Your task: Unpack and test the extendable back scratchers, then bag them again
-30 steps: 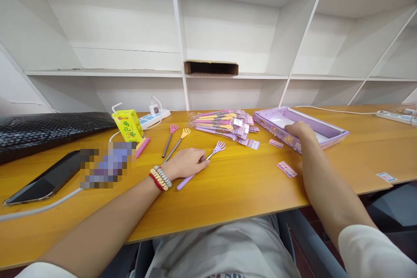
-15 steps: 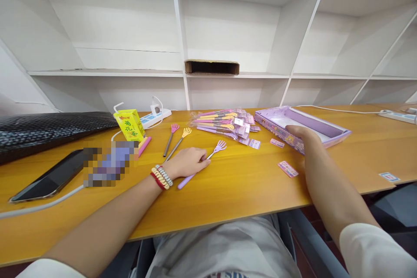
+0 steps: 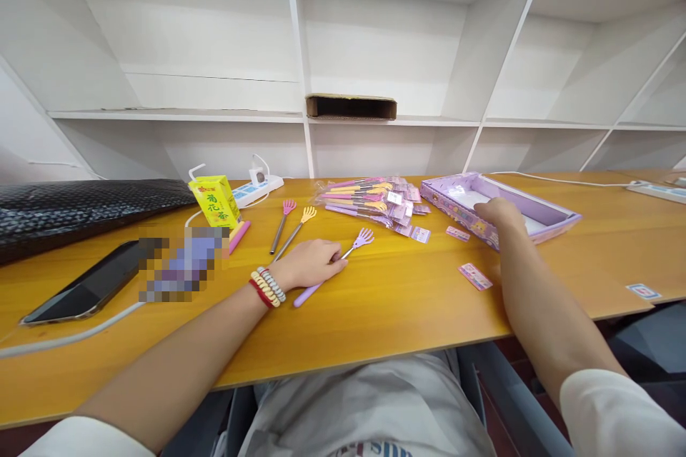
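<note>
My left hand (image 3: 311,264), with beaded bands at the wrist, rests on the table with its fingers closed round the shaft of a purple back scratcher (image 3: 360,241). The claw end points away to the right, and the purple handle sticks out below the hand. Beyond this hand lie a pink back scratcher (image 3: 283,220) and a yellow back scratcher (image 3: 300,227). My right hand (image 3: 501,214) grips the near wall of a shallow purple box (image 3: 455,211); most of its fingers are hidden. Wrapped back scratchers (image 3: 369,200) lie piled left of the box.
Small printed cards (image 3: 474,276) lie in front of the box. To the left are a yellow drink carton (image 3: 217,203) with a straw, a phone (image 3: 88,285), a white cable and a power strip (image 3: 260,189). White shelves (image 3: 386,36) rise behind, holding a cardboard box (image 3: 351,108).
The view has shifted very slightly. Both hands, the purple back scratcher and the box otherwise stay where they were.
</note>
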`<state>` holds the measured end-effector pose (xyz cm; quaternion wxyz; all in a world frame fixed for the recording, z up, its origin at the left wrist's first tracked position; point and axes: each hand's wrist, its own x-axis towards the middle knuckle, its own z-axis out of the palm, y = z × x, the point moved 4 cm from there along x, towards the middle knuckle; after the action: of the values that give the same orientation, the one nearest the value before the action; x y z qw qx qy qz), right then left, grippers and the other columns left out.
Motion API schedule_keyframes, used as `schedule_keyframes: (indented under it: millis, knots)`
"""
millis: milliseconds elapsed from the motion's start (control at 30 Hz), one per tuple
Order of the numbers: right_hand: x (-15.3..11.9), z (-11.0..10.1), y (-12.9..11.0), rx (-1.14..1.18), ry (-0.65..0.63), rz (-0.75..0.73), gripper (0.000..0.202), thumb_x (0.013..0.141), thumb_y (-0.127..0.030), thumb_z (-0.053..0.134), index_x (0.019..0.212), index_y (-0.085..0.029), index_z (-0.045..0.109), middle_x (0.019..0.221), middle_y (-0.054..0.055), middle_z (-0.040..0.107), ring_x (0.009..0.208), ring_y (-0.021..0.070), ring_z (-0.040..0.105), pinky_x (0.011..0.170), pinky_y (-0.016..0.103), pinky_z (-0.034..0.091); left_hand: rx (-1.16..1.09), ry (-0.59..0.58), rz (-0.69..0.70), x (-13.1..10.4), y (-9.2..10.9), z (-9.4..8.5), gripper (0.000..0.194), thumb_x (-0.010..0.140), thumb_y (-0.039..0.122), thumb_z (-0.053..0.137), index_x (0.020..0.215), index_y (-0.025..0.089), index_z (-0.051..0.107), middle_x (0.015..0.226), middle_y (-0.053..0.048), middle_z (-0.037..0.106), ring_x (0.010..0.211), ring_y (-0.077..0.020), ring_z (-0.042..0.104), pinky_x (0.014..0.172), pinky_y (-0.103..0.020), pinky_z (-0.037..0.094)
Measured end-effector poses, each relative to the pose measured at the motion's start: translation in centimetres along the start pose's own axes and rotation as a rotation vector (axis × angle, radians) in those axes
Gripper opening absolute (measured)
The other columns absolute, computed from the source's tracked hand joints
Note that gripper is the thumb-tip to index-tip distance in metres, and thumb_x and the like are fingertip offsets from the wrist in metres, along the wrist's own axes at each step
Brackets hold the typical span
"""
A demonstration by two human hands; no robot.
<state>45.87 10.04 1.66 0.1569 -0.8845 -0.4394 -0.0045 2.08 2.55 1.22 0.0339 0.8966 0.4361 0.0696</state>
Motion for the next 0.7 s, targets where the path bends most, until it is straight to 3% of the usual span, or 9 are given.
schedule_keyframes:
  millis: [67, 133, 233, 300, 400, 500, 600, 700]
  knots:
    - [-0.6, -0.7, -0.4, 0.054, 0.092, 0.054, 0.041, 0.073, -0.032, 0.051, 0.104, -0.007, 0.063, 0.099, 0.025, 0.061, 0.093, 0.0343, 0.059, 0.074, 0.043, 0.047, -0.003, 0.002, 0.000, 0.0, 0.0, 0.0, 0.033, 0.085, 0.045, 0.038, 0.070, 0.020, 0.052, 0.076, -0.003, 0.062, 0.066, -0.0170, 0.055, 0.058, -0.028, 0.034]
    - [-1.5, -1.7, -1.7, 0.152, 0.264, -0.019, 0.039, 0.076, -0.028, 0.047, 0.104, -0.007, 0.063, 0.099, 0.025, 0.062, 0.096, 0.0341, 0.058, 0.078, 0.044, 0.046, -0.006, -0.003, -0.006, 0.0, 0.1, 0.0, 0.033, 0.085, 0.046, 0.039, 0.071, 0.020, 0.053, 0.076, -0.003, 0.062, 0.066, -0.0169, 0.056, 0.058, -0.028, 0.034]
    - [-4.2, -3.1, -5.4, 0.337, 0.516, -0.390, 0.035, 0.078, -0.022, 0.041, 0.102, -0.011, 0.064, 0.098, 0.017, 0.065, 0.094, 0.0287, 0.060, 0.083, 0.041, 0.044, 0.003, -0.011, -0.014, 0.0, 0.1, 0.0, 0.035, 0.085, 0.047, 0.038, 0.071, 0.020, 0.054, 0.076, -0.003, 0.062, 0.066, -0.0170, 0.056, 0.058, -0.028, 0.034]
    - [-6.8, -3.4, -8.1, 0.461, 0.541, -0.614, 0.032, 0.078, -0.021, 0.041, 0.098, -0.012, 0.065, 0.093, 0.014, 0.067, 0.088, 0.0245, 0.061, 0.083, 0.038, 0.044, 0.009, -0.009, -0.013, 0.0, 0.0, 0.1, 0.037, 0.085, 0.049, 0.037, 0.072, 0.020, 0.055, 0.076, -0.004, 0.062, 0.066, -0.0172, 0.056, 0.058, -0.028, 0.034]
    - [-11.3, -2.7, -11.7, 0.677, 0.354, -0.875, 0.030, 0.079, -0.022, 0.043, 0.101, -0.014, 0.062, 0.085, 0.009, 0.068, 0.070, 0.0173, 0.062, 0.070, 0.031, 0.048, -0.016, -0.008, -0.005, 0.0, -0.2, 0.2, 0.043, 0.085, 0.055, 0.033, 0.074, 0.020, 0.056, 0.076, -0.004, 0.062, 0.067, -0.0172, 0.056, 0.059, -0.027, 0.034]
    - [-15.6, -1.5, -14.2, 0.743, 0.149, -1.081, 0.036, 0.078, -0.024, 0.048, 0.112, -0.016, 0.055, 0.094, 0.007, 0.066, 0.059, 0.0123, 0.057, 0.060, 0.027, 0.046, -0.033, -0.012, 0.018, 0.1, -0.4, 0.4, 0.047, 0.081, 0.062, 0.036, 0.077, 0.020, 0.057, 0.076, -0.004, 0.062, 0.068, -0.0178, 0.056, 0.060, -0.027, 0.034]
    - [-17.7, 0.1, -15.4, 0.730, -0.003, -1.137, 0.041, 0.077, -0.026, 0.052, 0.117, -0.015, 0.052, 0.090, 0.006, 0.066, 0.058, 0.0116, 0.053, 0.058, 0.026, 0.043, 0.005, -0.017, 0.018, 0.1, -0.5, 0.5, 0.044, 0.080, 0.060, 0.039, 0.075, 0.020, 0.056, 0.074, -0.003, 0.062, 0.066, -0.0177, 0.055, 0.058, -0.027, 0.033]
    - [-17.5, 2.0, -15.7, 0.745, -0.170, -1.073, 0.040, 0.078, -0.031, 0.054, 0.114, -0.014, 0.054, 0.088, 0.006, 0.065, 0.063, 0.0125, 0.054, 0.060, 0.026, 0.042, 0.061, -0.001, -0.018, 0.2, -0.6, 0.6, 0.040, 0.084, 0.053, 0.035, 0.070, 0.020, 0.054, 0.070, -0.003, 0.061, 0.061, -0.0172, 0.054, 0.055, -0.028, 0.031]
